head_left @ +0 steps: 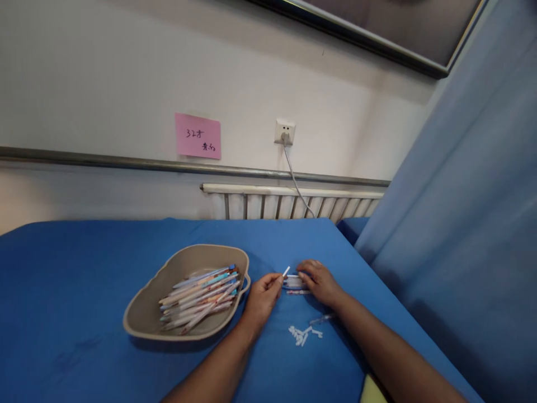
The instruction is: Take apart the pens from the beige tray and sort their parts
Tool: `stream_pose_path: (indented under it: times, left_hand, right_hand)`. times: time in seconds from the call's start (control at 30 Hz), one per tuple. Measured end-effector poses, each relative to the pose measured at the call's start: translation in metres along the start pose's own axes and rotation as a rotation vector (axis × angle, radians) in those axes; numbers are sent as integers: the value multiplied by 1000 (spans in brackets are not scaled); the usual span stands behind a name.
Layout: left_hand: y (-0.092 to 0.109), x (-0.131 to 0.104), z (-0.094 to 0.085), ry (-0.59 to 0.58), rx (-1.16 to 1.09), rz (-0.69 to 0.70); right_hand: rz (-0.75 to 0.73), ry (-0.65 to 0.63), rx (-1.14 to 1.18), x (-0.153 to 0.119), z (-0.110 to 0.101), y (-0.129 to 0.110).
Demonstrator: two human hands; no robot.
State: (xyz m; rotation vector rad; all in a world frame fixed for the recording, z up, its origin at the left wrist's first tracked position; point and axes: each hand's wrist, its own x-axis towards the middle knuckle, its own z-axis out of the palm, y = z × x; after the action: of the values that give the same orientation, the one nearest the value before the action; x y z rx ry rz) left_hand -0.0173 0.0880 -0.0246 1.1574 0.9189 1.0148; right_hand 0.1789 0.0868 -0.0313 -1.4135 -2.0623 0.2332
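Note:
My left hand (264, 294) is closed, pinching a short thin white stick (286, 271) between thumb and fingertips, its end tilted up to the right. Just right of it, my right hand (318, 280) reaches over the ends of several slim pen pieces (294, 283) lying side by side on the blue cloth. Its fingers are curved and apart, with the tips close to those pieces. Below lies a small pile of short white plastic pieces (301, 336). A clear tube-like piece (321, 319) rests beside the pile, partly under my right forearm.
Left of my hands stands a beige basket (140, 322) with handles, holding many pens (205, 299). Blue cloth (84, 291) covers the table. A blue curtain (470, 212) hangs at right. On the wall are a pink note (198, 136) and a socket (285, 132) with a plugged-in cable.

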Motion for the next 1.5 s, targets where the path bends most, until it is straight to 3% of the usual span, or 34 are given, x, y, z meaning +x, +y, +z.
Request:
stream_pose_path:
  times: [0.1, 0.3, 0.67, 0.83, 1.0, 1.1, 1.37, 1.5]
  left_hand:
    - [1, 0, 0, 11, -8, -4]
    - [0, 3, 0, 22, 53, -8]
    - [7, 0, 2, 48, 50, -31]
    - [10, -1, 3, 52, 42, -50]
    - [10, -1, 4, 59, 25, -54]
    - [10, -1, 4, 66, 25, -62]
    - [8, 0, 3, 77, 14, -72]
    - [9, -1, 3, 83, 29, -82]
  right_hand:
    - [130, 147, -5, -12, -5, 3]
    - [128, 40, -27, -43, -2, 14]
    - [235, 206, 102, -43, 3, 29]
    - [203, 156, 126, -44, 2, 29]
    - [7, 29, 68, -37, 1, 7]
    - [-36, -32, 58, -35, -1, -4]
    - [25, -8, 163, -39, -7, -8]
    - [144, 75, 200, -42, -4, 2]
